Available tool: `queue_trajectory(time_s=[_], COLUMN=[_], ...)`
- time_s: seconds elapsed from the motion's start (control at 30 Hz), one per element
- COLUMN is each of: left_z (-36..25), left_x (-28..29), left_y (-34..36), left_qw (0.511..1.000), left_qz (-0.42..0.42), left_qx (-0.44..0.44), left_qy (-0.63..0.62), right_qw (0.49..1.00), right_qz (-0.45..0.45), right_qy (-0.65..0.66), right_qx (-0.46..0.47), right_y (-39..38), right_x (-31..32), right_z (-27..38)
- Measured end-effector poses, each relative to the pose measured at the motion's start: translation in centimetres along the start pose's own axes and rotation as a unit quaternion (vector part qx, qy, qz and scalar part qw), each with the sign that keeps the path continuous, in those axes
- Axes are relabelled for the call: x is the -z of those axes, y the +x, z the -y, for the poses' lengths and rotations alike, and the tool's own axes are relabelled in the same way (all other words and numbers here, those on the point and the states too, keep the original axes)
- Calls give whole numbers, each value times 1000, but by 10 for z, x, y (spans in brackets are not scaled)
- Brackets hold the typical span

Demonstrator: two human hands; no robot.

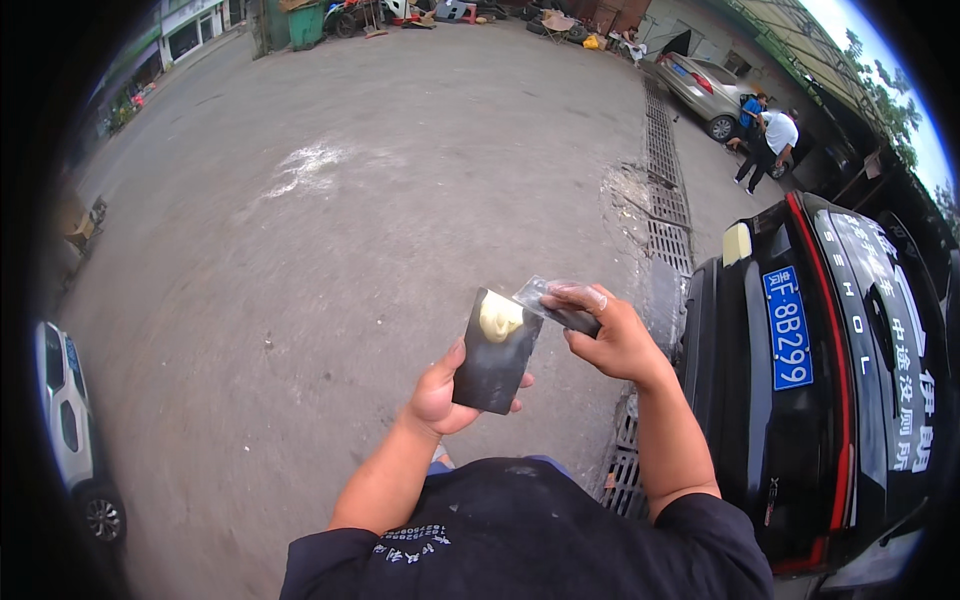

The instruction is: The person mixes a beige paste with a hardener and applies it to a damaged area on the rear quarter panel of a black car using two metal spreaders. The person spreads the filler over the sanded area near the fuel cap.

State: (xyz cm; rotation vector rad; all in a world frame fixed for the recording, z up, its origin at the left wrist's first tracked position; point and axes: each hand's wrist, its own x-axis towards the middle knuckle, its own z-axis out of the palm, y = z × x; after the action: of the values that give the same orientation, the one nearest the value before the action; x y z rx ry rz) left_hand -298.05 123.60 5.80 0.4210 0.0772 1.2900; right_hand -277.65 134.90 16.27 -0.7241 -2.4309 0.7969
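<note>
My left hand (437, 398) is closed around a flat, dark rectangular board (490, 375), held tilted in front of my body. A dollop of pale cream putty (500, 318) lies on the board's upper part. My right hand (628, 342) grips a scraper (532, 291) with a dark handle and a thin, smeared blade. The blade's edge meets or overlaps the upper right corner of the board, close to the putty; whether it touches I cannot tell. Pale residue shows on the right fingers.
On my right stands a black car (740, 420), with a cream patch (737, 244) on its rear corner. A drain grate (668, 205) runs alongside. Two people (775, 140) are by a silver car (705, 88) further off. A white car (68, 410) stands at left.
</note>
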Motion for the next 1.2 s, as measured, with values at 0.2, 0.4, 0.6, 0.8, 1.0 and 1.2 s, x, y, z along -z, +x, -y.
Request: queue_trajectory(time_s=[0.2,0.4,0.6,0.8,1.0,1.2], left_z=[-17,-31,-69,-77,-69,-63], left_x=[17,49,47,53,24,17], left_y=[19,17,21,12,28,50], left_qw=[960,888,975,984,998,977], left_qz=[-116,-178,-90,136,63,-21], left_qx=[-135,-183,-112,98,12,-135], left_qy=[216,382,171,-66,-11,163], right_qw=[996,994,998,985,956,805], right_qz=[-57,-80,-60,7,-92,-89], right_qy=[-62,37,17,65,279,536], right_qx=[-1,-57,10,159,18,-236], right_y=[21,48,37,67,32,8], right_x=[-81,-73,-65,-31,-27,-72], right_z=[19,23,20,21,-38,-37])
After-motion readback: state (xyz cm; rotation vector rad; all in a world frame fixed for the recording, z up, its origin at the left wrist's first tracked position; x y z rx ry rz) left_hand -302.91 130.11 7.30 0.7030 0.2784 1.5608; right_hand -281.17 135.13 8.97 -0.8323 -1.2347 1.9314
